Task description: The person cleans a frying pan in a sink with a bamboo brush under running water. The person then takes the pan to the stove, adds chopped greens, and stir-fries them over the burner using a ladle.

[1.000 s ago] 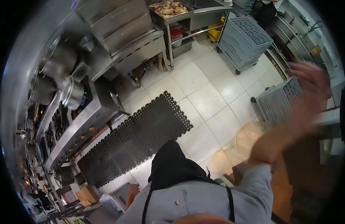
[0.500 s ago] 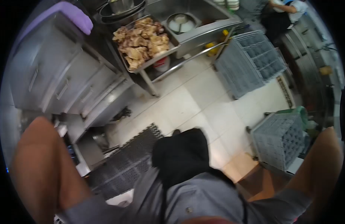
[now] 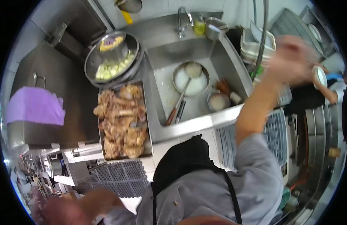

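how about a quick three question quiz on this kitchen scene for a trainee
1. Multiple choice: what colour is the cloth draped over the steel unit?
a) green
b) purple
c) white

2. True or false: the meat lies in a tray beside the sink.

3. Short answer: which of the camera wearer's hands is nearer the hose, the left hand or the right hand?

Key: 1. b; 2. true; 3. the right hand.
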Motion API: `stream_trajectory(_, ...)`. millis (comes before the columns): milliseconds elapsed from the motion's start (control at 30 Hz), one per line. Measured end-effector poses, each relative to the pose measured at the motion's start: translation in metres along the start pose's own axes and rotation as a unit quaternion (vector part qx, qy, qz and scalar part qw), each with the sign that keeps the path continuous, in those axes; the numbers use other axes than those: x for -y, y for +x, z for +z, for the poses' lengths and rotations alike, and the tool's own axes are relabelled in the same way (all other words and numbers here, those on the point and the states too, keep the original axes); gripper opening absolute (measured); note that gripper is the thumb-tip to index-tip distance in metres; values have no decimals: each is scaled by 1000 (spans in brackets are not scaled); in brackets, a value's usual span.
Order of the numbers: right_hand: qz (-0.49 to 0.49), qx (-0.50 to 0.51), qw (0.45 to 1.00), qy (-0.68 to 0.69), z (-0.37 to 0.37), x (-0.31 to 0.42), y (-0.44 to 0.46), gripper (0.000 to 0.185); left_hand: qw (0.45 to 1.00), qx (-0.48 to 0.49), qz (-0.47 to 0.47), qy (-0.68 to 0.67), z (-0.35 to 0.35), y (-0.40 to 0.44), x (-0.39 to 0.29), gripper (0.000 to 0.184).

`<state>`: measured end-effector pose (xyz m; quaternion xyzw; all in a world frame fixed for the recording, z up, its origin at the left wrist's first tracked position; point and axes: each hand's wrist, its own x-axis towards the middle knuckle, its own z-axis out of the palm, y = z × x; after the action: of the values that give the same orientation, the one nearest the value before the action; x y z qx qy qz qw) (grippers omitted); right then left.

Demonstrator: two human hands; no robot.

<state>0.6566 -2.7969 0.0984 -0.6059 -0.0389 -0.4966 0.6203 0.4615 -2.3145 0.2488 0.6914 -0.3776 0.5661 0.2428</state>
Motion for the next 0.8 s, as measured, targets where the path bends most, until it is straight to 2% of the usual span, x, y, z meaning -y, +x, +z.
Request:
stream_trajectory(33, 87, 17, 996, -22, 22, -68, 10, 22, 987, 21, -154, -43, 36, -35, 2, 56)
stream_trajectory(67, 161, 44, 984, -54, 47, -141, 15, 22, 949, 30, -305, -78, 73, -70, 3, 61)
stream_trajectory(100, 207, 85, 968, -117, 72, -211, 17, 23, 866, -11, -500, -22, 92, -109, -1, 50)
stream_trajectory(133, 196, 140, 945, -222, 96, -275, 15, 23, 854, -59, -516, -44, 144, -114, -14, 39)
stream_trajectory(167, 36, 170, 884, -433, 124, -333, 18, 23, 813, -25, -578, -62, 170, -122, -24, 30)
stream_trajectory(200, -6, 276, 837, -472, 145, -379, 27, 29, 787, 73, -611, -33, 187, -128, -29, 23)
stream_trajectory(233, -83, 284, 834, -466, 156, -400, 26, 34, 758, 56, -646, -75, 213, -128, -38, 18)
stream_trajectory(267, -171, 277, 828, -457, 166, -415, 30, 41, 748, 86, -654, -75, 224, -163, -40, 19)
stream_trajectory(300, -252, 268, 801, -472, 175, -469, 27, 52, 732, 74, -668, -116, 246, -164, -40, 24)
stream_trajectory(333, -65, 382, 773, -502, 182, -470, 25, 57, 712, 66, -689, -121, 266, -170, -38, 26)
stream_trajectory(367, 10, 333, 789, -516, 186, -463, 8, 64, 685, 64, -714, -129, 285, -177, -34, 28)
stream_trajectory(400, -123, 407, 601, -676, 173, -460, -8, 49, 689, 60, -709, -139, 302, -186, -27, 28)
stream_trajectory(433, -46, 489, 532, -690, 167, -474, -13, 47, 667, 126, -722, -132, 324, -200, -17, 30)
stream_trajectory(467, -43, 518, 530, -670, 148, -447, -5, 46, 642, 197, -731, -121, 341, -215, -5, 31)
stream_trajectory(500, -38, 546, 528, -649, 129, -417, 3, 45, 641, 292, -703, -100, 360, -232, 6, 34)
stream_trajectory(533, 12, 583, 544, -603, 111, -367, 41, 44, 632, 383, -669, -79, 381, -253, 17, 37)
stream_trajectory(600, 128, 640, 566, -504, 77, -262, 119, 43, 582, 504, -633, -82, 419, -332, 36, 53)
stream_trajectory(633, 81, 616, 644, -446, 61, -219, 162, 39, 579, 508, -630, -95, 439, -358, 40, 53)
stream_trajectory(667, 25, 561, 738, -374, 58, -139, 211, 38, 534, 571, -622, -53, 450, -382, 37, 62)
stream_trajectory(700, -6, 478, 825, -301, 50, -110, 247, 35, 479, 632, -609, -9, 452, -413, 32, 72)
stream_trajectory(733, -138, 385, 852, -327, 46, -94, 286, 33, 475, 617, -627, -25, 444, -458, 22, 85)
stream_trajectory(767, -387, 272, 792, -386, 45, -78, 333, 31, 433, 679, -581, -114, 438, -525, 34, 73)
stream_trajectory(800, -431, 221, 790, -375, 43, -66, 355, 33, 395, 731, -538, -145, 439, -531, 33, 63)
